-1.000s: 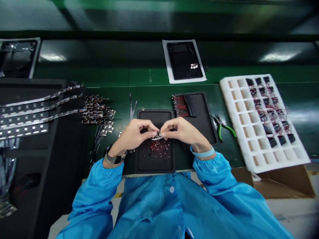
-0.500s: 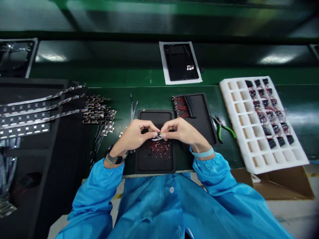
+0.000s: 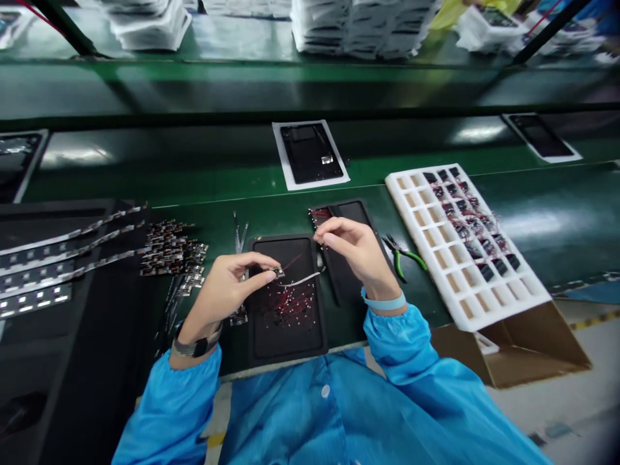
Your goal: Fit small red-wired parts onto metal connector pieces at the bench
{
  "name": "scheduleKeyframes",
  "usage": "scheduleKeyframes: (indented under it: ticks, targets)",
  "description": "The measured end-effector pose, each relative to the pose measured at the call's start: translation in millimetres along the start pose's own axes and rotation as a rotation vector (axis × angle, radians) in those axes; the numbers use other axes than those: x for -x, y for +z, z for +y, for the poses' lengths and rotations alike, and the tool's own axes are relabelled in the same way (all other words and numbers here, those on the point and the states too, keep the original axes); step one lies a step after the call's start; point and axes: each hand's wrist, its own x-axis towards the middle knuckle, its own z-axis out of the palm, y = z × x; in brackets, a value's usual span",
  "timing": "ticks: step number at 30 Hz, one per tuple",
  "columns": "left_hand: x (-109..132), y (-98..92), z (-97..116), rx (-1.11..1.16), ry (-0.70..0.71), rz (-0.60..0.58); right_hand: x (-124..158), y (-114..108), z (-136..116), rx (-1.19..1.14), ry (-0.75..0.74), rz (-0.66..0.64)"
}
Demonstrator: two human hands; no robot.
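My left hand (image 3: 237, 284) pinches a small circuit board (image 3: 278, 272) between thumb and fingertips. From the board a thin pale flex strip (image 3: 303, 279) and a red wire reach out to the right over the near black tray (image 3: 285, 345). In that tray lies a loose heap of small red-wired parts (image 3: 290, 303) with white ends. My right hand (image 3: 346, 245) is closed at the fingertips above the left edge of the other black tray (image 3: 356, 210), beside a row of red-wired parts (image 3: 320, 216). What its fingertips hold, if anything, is too small to make out.
Green-handled pliers (image 3: 404, 255) lie right of the trays, near a white foam tray (image 3: 513, 294) partly filled with black wired parts. Circuit boards (image 3: 169, 248) are piled at the left. A tablet-like panel (image 3: 312, 152) lies behind, and an open cardboard box (image 3: 537, 342) sits lower right.
My hands were together at the small board; now they are apart. The right has moved to the row of red-wired parts, while the left keeps the board. The view has tilted up.
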Motion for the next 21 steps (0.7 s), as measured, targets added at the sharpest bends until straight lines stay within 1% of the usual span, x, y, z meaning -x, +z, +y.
scheduleKeyframes:
  ticks: [1, 2, 4, 5, 6, 7, 8, 9, 11, 12, 13, 14, 15, 17, 19, 21]
  targets:
    - [1, -1.2, 4, 0.025, 0.015, 0.024, 1, -6, -5, -0.041, -0.023, -0.075]
    - [1, -1.9, 8, 0.05, 0.032, 0.052, 2, -11, -9, -0.066, -0.031, -0.228]
    - [2, -1.7, 19, 0.079, 0.051, 0.111, 4, -15, -14, -0.063, -0.003, -0.651]
    - [2, -0.7, 26, 0.081, 0.054, 0.141, 4, -13, -13, -0.036, 0.026, -0.837]
    - [3, 0.8, 33, 0.072, 0.059, 0.176, 5, -8, -10, 0.007, 0.059, -0.962]
    - [4, 2.9, 40, 0.053, 0.067, 0.215, 6, -1, -6, 0.065, 0.092, -1.011]
    - [5, 5.3, 47, 0.025, 0.078, 0.249, 7, 7, 0, 0.144, 0.121, -0.988]
    - [8, 8.0, 54, -0.003, 0.092, 0.279, 8, 15, 7, 0.233, 0.142, -0.909]
    - [12, 13.1, 65, -0.032, 0.105, 0.317, 9, 30, 21, 0.366, 0.145, -0.646]
    - [14, 15.3, 69, -0.024, 0.1, 0.323, 9, 36, 27, 0.364, 0.129, -0.525]
    - [15, 17.1, 72, -0.006, 0.087, 0.322, 9, 41, 32, 0.307, 0.113, -0.444]
    - [15, 18.5, 74, 0.019, 0.071, 0.322, 8, 43, 35, 0.215, 0.105, -0.405]
    - [14, 19.7, 74, 0.048, 0.052, 0.324, 7, 45, 37, 0.114, 0.106, -0.394]
    - [9, 21.2, 70, 0.113, 0.007, 0.341, 5, 45, 38, -0.053, 0.139, -0.421]
    - [1, 21.2, 61, 0.165, -0.05, 0.37, 4, 41, 36, -0.122, 0.188, -0.44]
    - [-5, 18.8, 50, 0.164, -0.112, 0.42, 3, 37, 34, -0.118, 0.222, -0.425]
